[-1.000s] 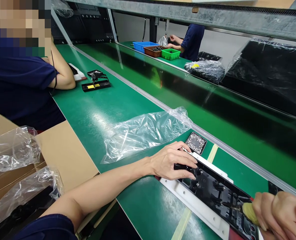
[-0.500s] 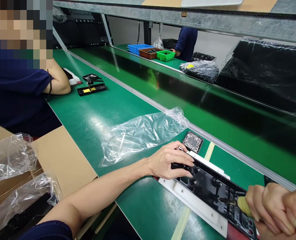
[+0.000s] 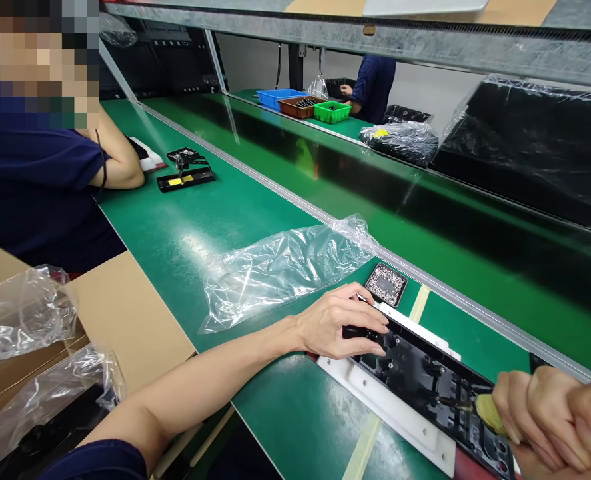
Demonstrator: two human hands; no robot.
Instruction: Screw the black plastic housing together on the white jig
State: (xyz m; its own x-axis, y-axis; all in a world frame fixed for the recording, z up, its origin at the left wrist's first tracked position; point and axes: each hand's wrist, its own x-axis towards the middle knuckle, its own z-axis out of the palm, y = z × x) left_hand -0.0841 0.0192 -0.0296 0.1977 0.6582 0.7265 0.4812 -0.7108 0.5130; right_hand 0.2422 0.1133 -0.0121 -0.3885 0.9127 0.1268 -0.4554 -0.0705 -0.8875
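Note:
A long black plastic housing (image 3: 410, 370) with posts and ribs lies in a white fixture (image 3: 398, 415) at the lower right. My left hand (image 3: 338, 323) rests across the housing's left end, its fingers stretched out and apart. In my right hand (image 3: 550, 410), closed in a fist at the right edge, is a screwdriver (image 3: 488, 410) with a yellow front part. Its shaft slants left and its tip is down at the ribs of the housing; I cannot make out a screw there. Beyond my left fingers stands a small black tray of screws (image 3: 386, 285).
A clear plastic bag (image 3: 285, 270) lies flat left of the tray. An open cardboard box (image 3: 130, 320) with bagged parts stands lower left. A co-worker (image 3: 35, 167) leans on the green bench at left, near a black holder (image 3: 186, 179). A metal shelf (image 3: 425, 50) crosses above.
The view has shifted very slightly. Both hands, the screwdriver and the housing keep their places. The far person's hand has come up into sight.

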